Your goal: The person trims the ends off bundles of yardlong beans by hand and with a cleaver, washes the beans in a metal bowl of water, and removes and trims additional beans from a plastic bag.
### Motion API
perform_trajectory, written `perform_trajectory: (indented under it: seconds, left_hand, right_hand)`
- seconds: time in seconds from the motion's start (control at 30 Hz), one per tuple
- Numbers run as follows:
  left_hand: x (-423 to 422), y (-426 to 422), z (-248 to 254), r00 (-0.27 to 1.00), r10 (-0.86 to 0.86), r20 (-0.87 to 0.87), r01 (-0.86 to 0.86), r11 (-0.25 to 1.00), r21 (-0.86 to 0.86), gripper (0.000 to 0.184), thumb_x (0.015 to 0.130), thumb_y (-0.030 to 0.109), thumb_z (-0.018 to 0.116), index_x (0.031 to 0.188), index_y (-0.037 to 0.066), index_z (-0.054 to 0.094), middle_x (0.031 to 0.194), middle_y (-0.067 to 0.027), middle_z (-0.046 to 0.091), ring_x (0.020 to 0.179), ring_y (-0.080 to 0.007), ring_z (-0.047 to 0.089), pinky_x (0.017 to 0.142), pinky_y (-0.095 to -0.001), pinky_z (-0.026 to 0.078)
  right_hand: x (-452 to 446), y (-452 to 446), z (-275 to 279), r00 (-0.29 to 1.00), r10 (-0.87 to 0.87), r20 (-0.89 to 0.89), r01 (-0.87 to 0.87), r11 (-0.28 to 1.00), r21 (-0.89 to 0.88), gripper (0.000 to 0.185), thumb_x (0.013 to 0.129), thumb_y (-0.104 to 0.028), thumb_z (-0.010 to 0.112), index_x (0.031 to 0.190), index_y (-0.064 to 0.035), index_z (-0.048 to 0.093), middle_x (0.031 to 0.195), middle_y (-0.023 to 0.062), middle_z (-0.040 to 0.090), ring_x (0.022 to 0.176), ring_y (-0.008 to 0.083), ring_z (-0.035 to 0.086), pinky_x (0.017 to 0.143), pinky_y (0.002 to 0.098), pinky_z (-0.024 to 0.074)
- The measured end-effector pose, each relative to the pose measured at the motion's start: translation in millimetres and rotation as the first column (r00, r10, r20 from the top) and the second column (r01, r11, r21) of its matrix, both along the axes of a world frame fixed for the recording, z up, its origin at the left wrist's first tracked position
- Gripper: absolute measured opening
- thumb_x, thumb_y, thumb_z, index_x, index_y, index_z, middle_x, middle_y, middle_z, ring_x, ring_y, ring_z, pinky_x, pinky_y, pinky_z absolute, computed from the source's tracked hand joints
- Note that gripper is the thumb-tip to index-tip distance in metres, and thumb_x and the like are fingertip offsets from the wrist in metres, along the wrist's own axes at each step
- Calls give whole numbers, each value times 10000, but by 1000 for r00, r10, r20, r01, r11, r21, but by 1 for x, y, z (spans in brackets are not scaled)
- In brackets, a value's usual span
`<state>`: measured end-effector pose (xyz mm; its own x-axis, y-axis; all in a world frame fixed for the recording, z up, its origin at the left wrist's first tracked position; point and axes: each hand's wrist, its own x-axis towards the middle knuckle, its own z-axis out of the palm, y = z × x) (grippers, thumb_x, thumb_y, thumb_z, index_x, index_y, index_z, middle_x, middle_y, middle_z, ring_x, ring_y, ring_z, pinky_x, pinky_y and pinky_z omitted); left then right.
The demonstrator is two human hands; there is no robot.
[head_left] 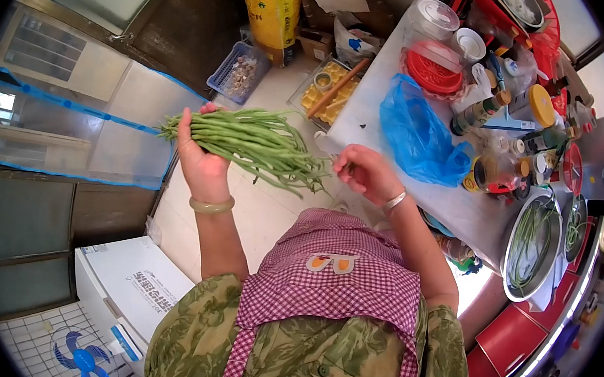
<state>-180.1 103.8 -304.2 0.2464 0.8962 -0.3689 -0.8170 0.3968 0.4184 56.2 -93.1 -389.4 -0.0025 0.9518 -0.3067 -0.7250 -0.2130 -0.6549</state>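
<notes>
A bundle of long green beans (249,139) lies across my left hand (204,158), whose fingers wrap round its left end. The loose ends of the beans fan out to the right, over the floor. My right hand (366,174) is to the right of the bean tips, beside the table edge, with its fingers curled together. Something small and pale seems to be at its fingertips, too small to make out.
On the table (457,216) at the right are a blue plastic bag (422,134), a red-lidded container (433,69), several jars and bottles, and a metal bowl (531,244) with more beans. A blue basket (239,74) and a yellow sack (273,13) stand on the floor behind.
</notes>
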Motion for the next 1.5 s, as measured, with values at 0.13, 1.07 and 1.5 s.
perform_trajectory:
  seconds: [0.13, 1.07, 1.5]
  left_hand:
    - [29, -21, 11, 996, 49, -76, -44, 997, 71, 235, 890, 215, 655, 975, 4, 596, 946, -112, 638, 936, -231, 614, 884, -410, 509]
    - [79, -57, 9, 805, 461, -374, -178, 789, 589, 347, 924, 164, 640, 1209, 57, 472, 1083, -32, 542, 958, -148, 548, 827, -330, 486]
    - [36, -16, 22, 960, 140, -244, -58, 948, 314, 330, 997, 275, 525, 1172, -5, 503, 1115, -150, 559, 1028, -257, 565, 934, -410, 491]
  right_hand:
    - [-32, -3, 41, 976, 172, 134, -185, 979, 86, 140, 943, -143, 551, 1015, -38, 610, 849, 31, 640, 591, 50, 491, 434, 178, 325]
    - [-54, 54, 33, 472, -211, 856, -223, 911, 347, 185, 899, -127, 479, 828, 4, 590, 725, -7, 595, 582, 111, 485, 549, 267, 407]
    - [-30, 15, -11, 999, -12, -52, 14, 999, 42, 164, 939, -115, 520, 1058, -21, 582, 939, 89, 622, 691, 93, 564, 475, 186, 347]
